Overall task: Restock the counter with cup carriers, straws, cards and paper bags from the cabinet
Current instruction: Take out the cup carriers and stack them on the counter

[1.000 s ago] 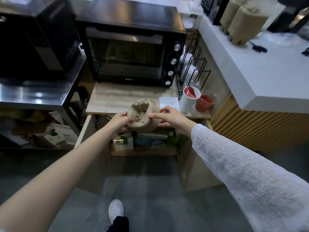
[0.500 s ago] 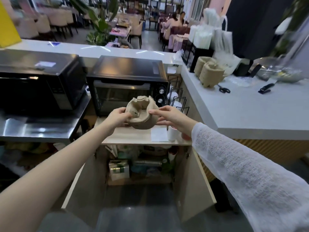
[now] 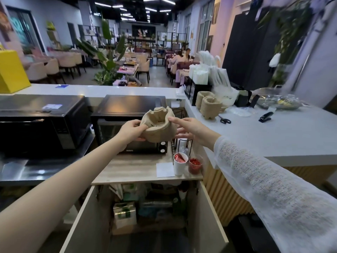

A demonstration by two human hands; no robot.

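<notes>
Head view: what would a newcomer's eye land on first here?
First, the stack of pulp cup carriers held mid-frame between the left hand and right hand, in front of the black toaster oven. Next, matching carrier stacks standing on the white counter at right, and the open cabinet below, crammed with supplies.

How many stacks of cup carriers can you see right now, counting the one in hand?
3. One stack of cup carriers is held between the left hand and right hand; two stand side by side on the white counter, at and. The cabinet may hide more.
</notes>
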